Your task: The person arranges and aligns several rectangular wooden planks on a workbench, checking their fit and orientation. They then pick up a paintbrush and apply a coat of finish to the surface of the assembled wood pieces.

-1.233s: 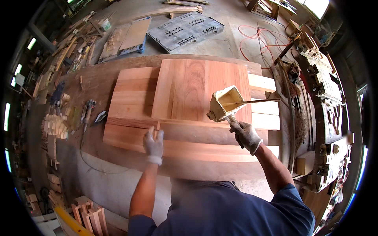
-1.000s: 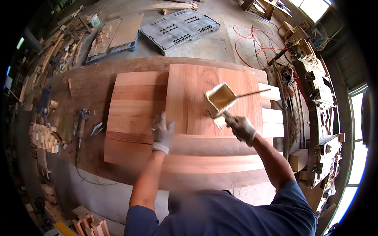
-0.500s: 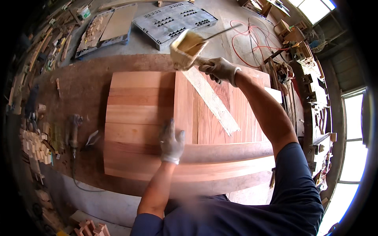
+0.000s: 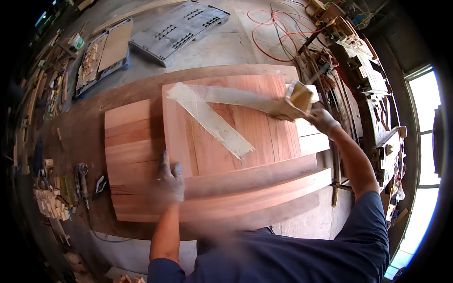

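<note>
My gloved right hand (image 4: 323, 123) is wrapped round the handle of a pale, crusted glue box (image 4: 298, 100) at the far right edge of a reddish wooden panel (image 4: 278, 137). From the box a wide band of pale glue (image 4: 236, 96) runs back across the panel's far side. It meets a diagonal glue band (image 4: 214, 125) at the panel's far left corner. My gloved left hand (image 4: 171, 181) rests by the near left corner, fingers stretched and thumb apart, holding nothing. Beneath lies another panel (image 4: 130, 155), sticking out to the left.
A brown worktable (image 4: 85, 127) carries the panels. On its left lie a power tool (image 4: 82, 181) with a cord and small wood blocks (image 4: 49, 203). Beyond it are a grey plastic pallet (image 4: 177, 30) and a red hose (image 4: 257, 40). Wood pieces (image 4: 373, 80) line the right side.
My right hand has swept the glue box from the panel's far left corner to its right edge, and a second glue band now shows. My left hand stays by the near left corner.
</note>
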A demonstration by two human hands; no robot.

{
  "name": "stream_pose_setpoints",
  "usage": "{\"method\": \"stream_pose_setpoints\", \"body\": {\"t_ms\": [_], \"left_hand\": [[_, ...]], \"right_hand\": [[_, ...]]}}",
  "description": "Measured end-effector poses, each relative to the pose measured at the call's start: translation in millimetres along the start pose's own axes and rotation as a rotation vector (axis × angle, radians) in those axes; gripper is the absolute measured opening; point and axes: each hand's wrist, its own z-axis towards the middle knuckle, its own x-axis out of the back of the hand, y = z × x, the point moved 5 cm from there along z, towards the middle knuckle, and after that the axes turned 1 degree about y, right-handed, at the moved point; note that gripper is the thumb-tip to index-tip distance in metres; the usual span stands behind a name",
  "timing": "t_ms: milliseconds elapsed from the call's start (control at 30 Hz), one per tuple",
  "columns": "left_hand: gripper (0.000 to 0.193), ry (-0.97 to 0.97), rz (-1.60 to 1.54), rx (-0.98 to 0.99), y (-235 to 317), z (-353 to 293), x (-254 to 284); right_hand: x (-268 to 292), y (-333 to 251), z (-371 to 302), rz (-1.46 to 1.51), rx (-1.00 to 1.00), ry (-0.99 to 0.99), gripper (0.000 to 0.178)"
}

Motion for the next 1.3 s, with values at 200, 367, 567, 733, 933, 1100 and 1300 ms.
{"method": "stream_pose_setpoints", "body": {"t_ms": [200,367,567,733,933,1100,1300], "left_hand": [[0.061,-0.064,-0.014,0.008,5.2,2.5,-4.1],[0.061,-0.051,-0.012,0.009,1.3,0.7,-1.9],[0.061,0.034,-0.048,-0.085,-5.8,-3.2,-6.6],[0.062,0.010,-0.109,-0.052,-2.8,1.3,-3.3],[0.062,0.076,-0.074,-0.109,-6.6,3.2,-6.5],[0.063,0.115,-0.103,-0.128,-4.3,4.9,-4.3],[0.064,0.132,-0.077,-0.103,-3.2,-0.7,0.7]], "right_hand": [[58.1,73.4,-85.9,-0.039,-0.107,0.233,0.065],[35.3,3.5,-22.9,0.061,-0.084,0.084,0.062],[-53.6,-106.7,78.4,-0.037,0.133,-0.046,0.053],[-106.0,-271.3,113.0,0.310,0.196,-0.041,0.053],[-196.3,-239.1,-6.6,-0.128,0.465,0.139,0.021],[-212.4,-227.4,-170.0,0.187,-0.132,0.084,0.041],[-198.4,-289.9,-55.4,0.645,-0.317,-0.011,0.054]]}}
